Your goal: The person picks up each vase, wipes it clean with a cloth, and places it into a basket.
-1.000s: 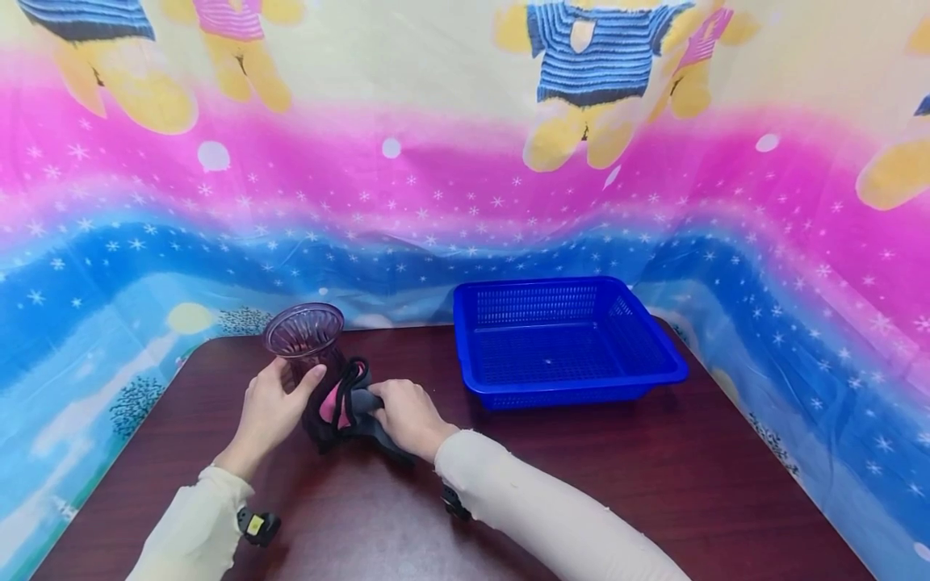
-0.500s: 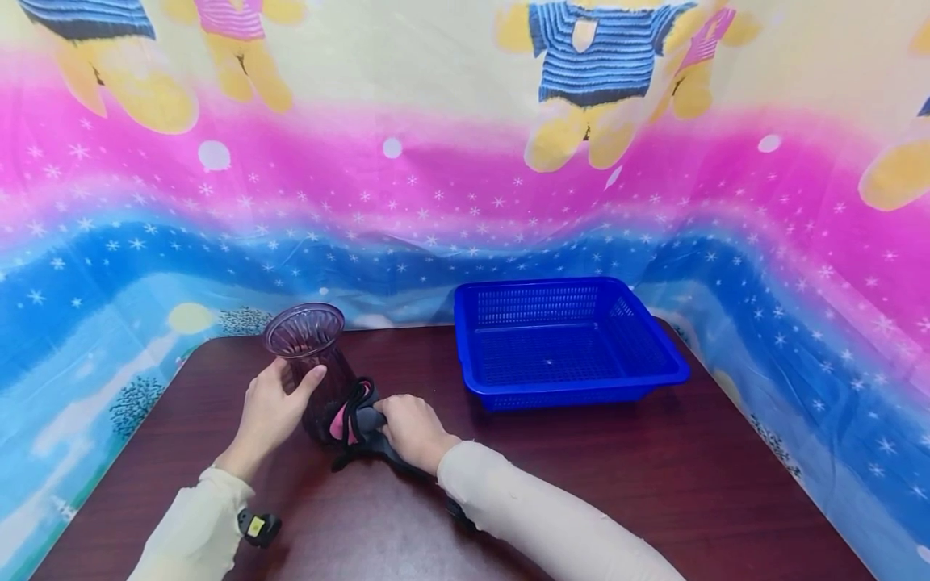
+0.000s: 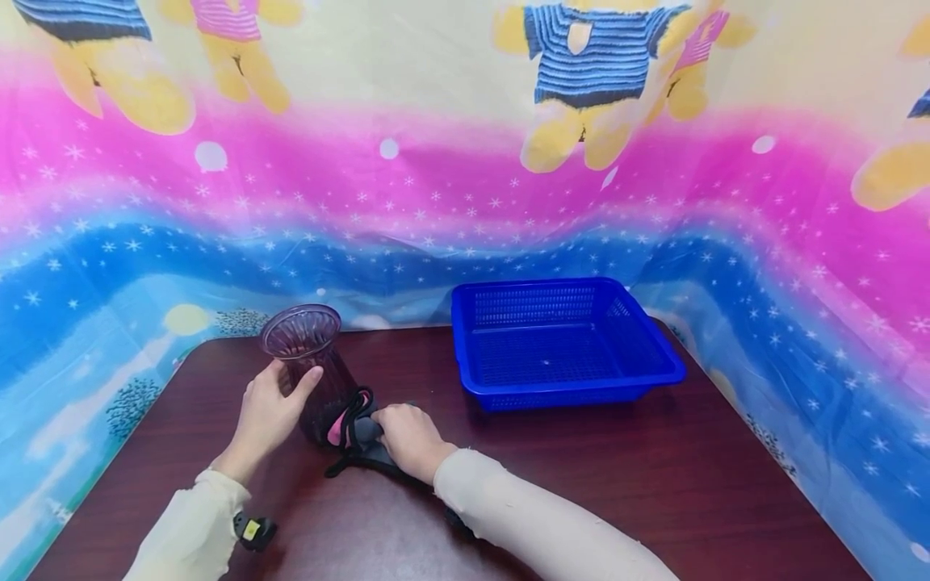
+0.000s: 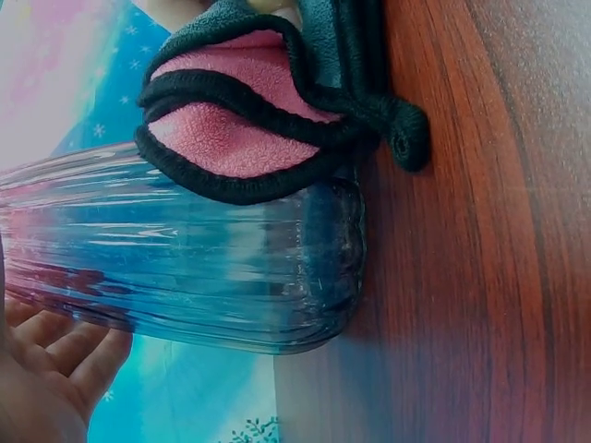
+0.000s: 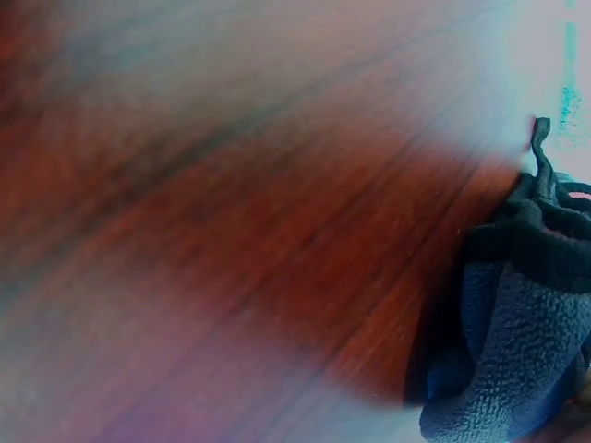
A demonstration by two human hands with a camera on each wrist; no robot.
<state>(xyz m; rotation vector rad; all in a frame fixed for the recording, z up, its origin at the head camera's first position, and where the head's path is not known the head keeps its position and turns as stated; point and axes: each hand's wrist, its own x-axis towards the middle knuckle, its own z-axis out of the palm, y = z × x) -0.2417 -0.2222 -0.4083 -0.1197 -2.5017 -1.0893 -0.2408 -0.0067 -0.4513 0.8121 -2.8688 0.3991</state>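
A purple, see-through ribbed glass vase [image 3: 328, 386] with a flared rim stands at the left of the table. My left hand [image 3: 269, 410] holds it below the rim, thumb on the near side and fingers behind. In the left wrist view, the vase's base [image 4: 319, 268] is at the table top. A folded cloth [image 3: 368, 430], grey and pink with black edging, is gripped in my right hand [image 3: 408, 436] and lies against the vase's lower right side. The right wrist view shows the grey, fuzzy cloth [image 5: 526, 341] at its right edge; that hand is mostly out of frame there.
A blue plastic basket [image 3: 574, 391] with perforated walls stands at the back right of the dark red-brown table [image 3: 581, 484]. Behind the table hangs a printed cloth backdrop [image 3: 407, 202], close to its back and side edges.
My right hand has slid the cloth down along the vase, from its middle to near the base, mostly in the first half second. The left hand and the vase have stayed in place.
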